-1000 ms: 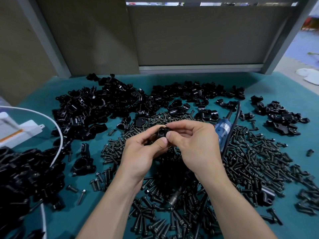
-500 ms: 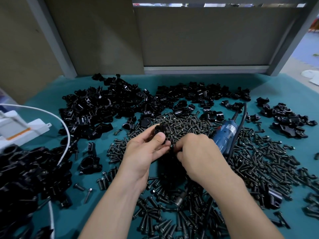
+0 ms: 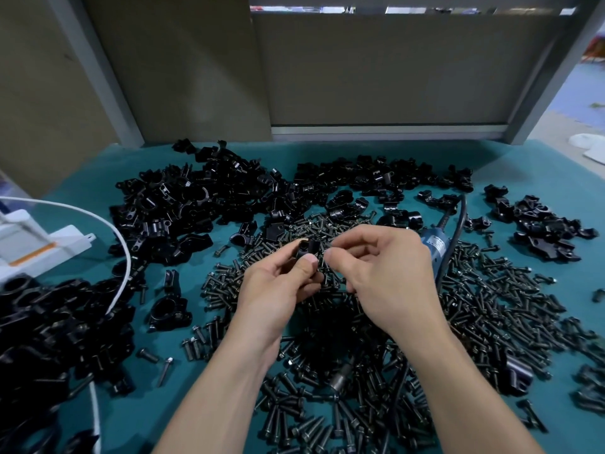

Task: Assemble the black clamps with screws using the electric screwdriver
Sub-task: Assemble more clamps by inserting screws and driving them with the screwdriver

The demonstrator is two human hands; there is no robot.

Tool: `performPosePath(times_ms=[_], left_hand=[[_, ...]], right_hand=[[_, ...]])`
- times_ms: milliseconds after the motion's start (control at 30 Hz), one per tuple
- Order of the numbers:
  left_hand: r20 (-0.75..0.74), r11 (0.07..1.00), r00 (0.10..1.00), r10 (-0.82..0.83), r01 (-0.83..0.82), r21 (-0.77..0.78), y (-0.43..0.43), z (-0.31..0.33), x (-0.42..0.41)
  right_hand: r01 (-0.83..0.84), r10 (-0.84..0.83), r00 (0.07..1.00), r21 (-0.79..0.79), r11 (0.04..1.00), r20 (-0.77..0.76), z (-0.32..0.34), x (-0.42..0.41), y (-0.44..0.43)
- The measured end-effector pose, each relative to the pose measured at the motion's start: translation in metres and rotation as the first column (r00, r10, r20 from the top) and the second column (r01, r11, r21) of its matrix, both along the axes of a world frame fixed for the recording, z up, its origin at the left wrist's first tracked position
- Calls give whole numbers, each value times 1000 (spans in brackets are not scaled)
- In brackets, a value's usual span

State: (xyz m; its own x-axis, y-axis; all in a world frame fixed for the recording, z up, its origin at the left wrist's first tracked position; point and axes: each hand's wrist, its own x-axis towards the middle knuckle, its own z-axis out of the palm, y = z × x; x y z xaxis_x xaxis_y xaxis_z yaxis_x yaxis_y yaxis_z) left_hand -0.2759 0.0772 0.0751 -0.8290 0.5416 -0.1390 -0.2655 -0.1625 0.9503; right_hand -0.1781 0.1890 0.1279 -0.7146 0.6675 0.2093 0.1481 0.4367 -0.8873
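Shiny black clamps (image 3: 183, 204) and dark metal screws (image 3: 491, 290) lie on the desk's (image 3: 540, 165) soft, matt teal cloth

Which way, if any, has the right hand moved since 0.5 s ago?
Yes: right hand lifted off the screws, upward against the screwdriver, toward the clamp in the left hand.

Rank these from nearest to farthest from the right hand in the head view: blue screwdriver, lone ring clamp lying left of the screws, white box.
1. Blue screwdriver, close beside the right hand, on its right.
2. Lone ring clamp, off to the left.
3. White box, at the far left edge.
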Motion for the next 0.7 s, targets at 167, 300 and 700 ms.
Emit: performPosePath(times_ms=[167,300,700], left_hand=[[-77,997,997,22,-27,-67,2,-3,0],[-169,988,985,21,-46,-145,2,-5,1],[-388,951,919,72,-180,-250,1,-7,0]], right_hand=[[46,-53,987,-51,998,-152,1,0,-6],[-26,14,990,-78,997,-142,-2,-1,-8],[-54,15,979,-189,980,-203,-10,-4,0]])
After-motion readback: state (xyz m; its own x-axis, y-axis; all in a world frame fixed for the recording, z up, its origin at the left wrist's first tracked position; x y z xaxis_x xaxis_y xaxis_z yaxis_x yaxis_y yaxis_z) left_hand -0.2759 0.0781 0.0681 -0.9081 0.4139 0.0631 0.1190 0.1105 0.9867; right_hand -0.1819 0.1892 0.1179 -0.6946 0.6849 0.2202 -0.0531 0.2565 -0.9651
